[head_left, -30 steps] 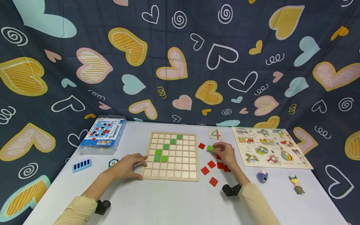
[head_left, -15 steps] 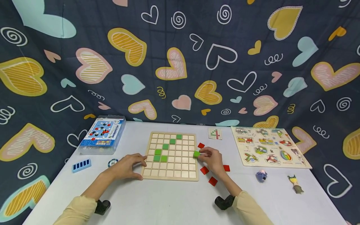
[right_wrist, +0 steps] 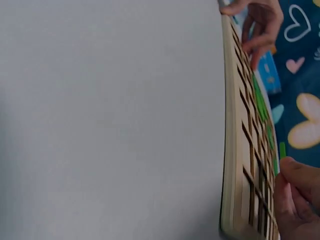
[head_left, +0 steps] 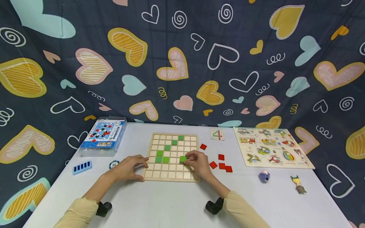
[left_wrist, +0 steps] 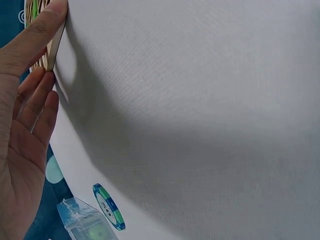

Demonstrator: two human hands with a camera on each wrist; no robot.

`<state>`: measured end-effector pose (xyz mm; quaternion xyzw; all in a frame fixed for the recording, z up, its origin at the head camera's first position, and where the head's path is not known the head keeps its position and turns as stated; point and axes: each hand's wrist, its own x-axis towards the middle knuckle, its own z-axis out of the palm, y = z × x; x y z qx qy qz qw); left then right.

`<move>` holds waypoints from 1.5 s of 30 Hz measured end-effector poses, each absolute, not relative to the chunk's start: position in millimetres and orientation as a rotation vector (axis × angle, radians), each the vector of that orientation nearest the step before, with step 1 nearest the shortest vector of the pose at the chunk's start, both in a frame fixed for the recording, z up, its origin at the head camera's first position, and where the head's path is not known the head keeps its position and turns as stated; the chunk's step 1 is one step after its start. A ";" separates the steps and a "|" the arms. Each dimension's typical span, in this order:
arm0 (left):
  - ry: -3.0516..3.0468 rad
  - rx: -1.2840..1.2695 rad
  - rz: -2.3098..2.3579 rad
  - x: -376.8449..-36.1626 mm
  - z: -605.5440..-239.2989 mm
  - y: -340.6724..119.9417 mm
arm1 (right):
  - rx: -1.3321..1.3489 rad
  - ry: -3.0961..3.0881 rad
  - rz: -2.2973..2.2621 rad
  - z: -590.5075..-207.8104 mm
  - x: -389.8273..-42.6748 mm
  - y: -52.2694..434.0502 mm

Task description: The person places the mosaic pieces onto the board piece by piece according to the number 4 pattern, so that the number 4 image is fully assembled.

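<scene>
A wooden grid board (head_left: 172,138) lies on the white table (head_left: 171,202), with several green tiles (head_left: 162,156) set in its cells. My right hand (head_left: 196,163) pinches a green tile (head_left: 182,159) over the board's lower right cells; the same green tile (right_wrist: 282,149) shows edge-on above the board (right_wrist: 235,150) in the right wrist view. My left hand (head_left: 129,168) rests against the board's left front corner, fingers straight along its edge (left_wrist: 54,50). Red tiles (head_left: 221,164) lie loose on the table just right of the board.
A blue-lidded clear box (head_left: 104,135) stands at the back left, with a blue ridged block (head_left: 82,167) and a poker chip (head_left: 114,164) in front of it. A picture peg puzzle (head_left: 271,150), a pattern card (head_left: 217,134) and two small figures (head_left: 296,184) lie at the right.
My right hand carried the green tile leftward from the loose red tiles onto the board's lower right cells. The left hand stayed at the board's corner.
</scene>
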<state>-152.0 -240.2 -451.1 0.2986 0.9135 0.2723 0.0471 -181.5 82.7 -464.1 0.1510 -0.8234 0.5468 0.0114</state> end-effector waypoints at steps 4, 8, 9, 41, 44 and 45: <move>2.796 0.923 0.812 -152.6 -451.2 -239.6 | 0.524 -2.573 1.700 -466.4 -183.7 73.1; 2.804 0.933 0.801 -152.4 -451.1 -238.8 | 0.570 -2.567 1.682 -468.8 -185.5 65.9; 2.804 0.934 0.801 -152.2 -451.1 -238.7 | 0.582 -2.562 1.684 -469.2 -186.0 64.4; 2.800 0.914 0.829 -150.7 -450.1 -240.8 | 0.591 -2.568 1.763 -466.8 -187.0 46.1; 2.792 0.903 0.833 -150.3 -449.9 -240.6 | 0.550 -2.561 1.868 -463.2 -185.7 50.9; 2.790 0.900 0.832 -150.1 -450.1 -240.6 | 0.535 -2.559 1.907 -461.7 -185.2 53.9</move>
